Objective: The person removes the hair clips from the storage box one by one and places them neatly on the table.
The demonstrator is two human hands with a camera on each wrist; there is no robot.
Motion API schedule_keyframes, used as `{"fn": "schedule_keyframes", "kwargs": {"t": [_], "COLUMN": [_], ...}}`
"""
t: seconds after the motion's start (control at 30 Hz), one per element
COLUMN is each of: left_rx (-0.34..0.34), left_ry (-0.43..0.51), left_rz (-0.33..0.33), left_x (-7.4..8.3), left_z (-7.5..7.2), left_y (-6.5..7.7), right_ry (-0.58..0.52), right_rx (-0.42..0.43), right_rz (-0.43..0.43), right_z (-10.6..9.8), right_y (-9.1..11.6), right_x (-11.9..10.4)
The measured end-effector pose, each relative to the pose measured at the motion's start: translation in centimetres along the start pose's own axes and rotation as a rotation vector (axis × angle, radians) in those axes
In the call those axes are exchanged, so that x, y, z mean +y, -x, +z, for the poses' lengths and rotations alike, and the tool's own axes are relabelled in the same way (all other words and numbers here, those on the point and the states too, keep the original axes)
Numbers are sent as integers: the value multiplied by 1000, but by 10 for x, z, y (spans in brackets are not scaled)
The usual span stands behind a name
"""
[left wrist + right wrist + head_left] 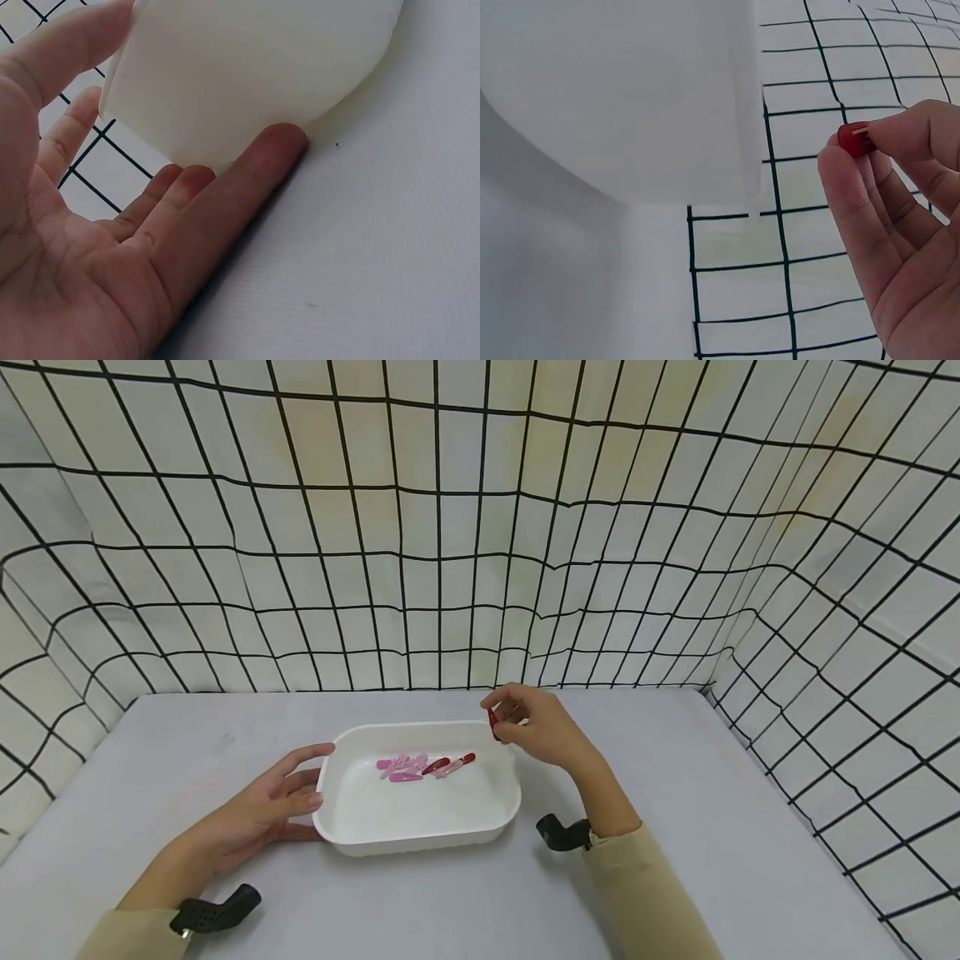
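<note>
A white rectangular tray (pixel 420 818) stands on the table in front of me. My left hand (pixel 262 806) holds its left end, with the thumb and index fingertip at the rim. In the left wrist view the other fingers rest against the tray's outer wall (pixel 247 82), low down near the table. Over the tray's back right corner, my right hand (pixel 536 722) pinches a small red hair clip (pixel 855 139) between thumb and fingertips. Several pink hair clips (pixel 406 777) lie loosely together in the tray, with dark red ones (pixel 436 766) at their right side.
A white cloth covers the table (pixel 750 860). Black wire mesh (pixel 438 560) backed with white sheeting rises along the table's back edge and down the right side. Dark wrist cameras (pixel 217 912) are strapped at both sleeves.
</note>
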State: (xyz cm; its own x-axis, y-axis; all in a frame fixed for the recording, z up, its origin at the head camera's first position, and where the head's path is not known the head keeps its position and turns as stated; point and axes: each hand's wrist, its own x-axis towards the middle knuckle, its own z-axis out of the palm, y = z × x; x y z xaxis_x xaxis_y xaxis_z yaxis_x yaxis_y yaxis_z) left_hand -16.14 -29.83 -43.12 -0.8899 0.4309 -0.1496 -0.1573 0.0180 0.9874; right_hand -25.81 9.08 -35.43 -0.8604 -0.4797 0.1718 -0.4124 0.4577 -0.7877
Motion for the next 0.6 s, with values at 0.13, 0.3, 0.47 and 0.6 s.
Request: {"fn": "schedule_keyframes", "kwargs": {"t": [0.13,0.3,0.47,0.6], "left_rx": [6,23,12,9], "left_ry": [10,7,8,10], "left_rz": [-12,-23,-22,-9], "left_x": [1,0,-1,-4], "left_z": [-1,0,0,-3], "left_y": [-2,-2,-4,-3], "right_ry": [-100,-189,-226,-230], "right_rx": [26,45,40,38], "right_rz": [33,82,144,189], "right_z": [-8,-15,-17,-16], "right_y": [-2,-3,-3,-4], "right_x": [10,23,38,50]}}
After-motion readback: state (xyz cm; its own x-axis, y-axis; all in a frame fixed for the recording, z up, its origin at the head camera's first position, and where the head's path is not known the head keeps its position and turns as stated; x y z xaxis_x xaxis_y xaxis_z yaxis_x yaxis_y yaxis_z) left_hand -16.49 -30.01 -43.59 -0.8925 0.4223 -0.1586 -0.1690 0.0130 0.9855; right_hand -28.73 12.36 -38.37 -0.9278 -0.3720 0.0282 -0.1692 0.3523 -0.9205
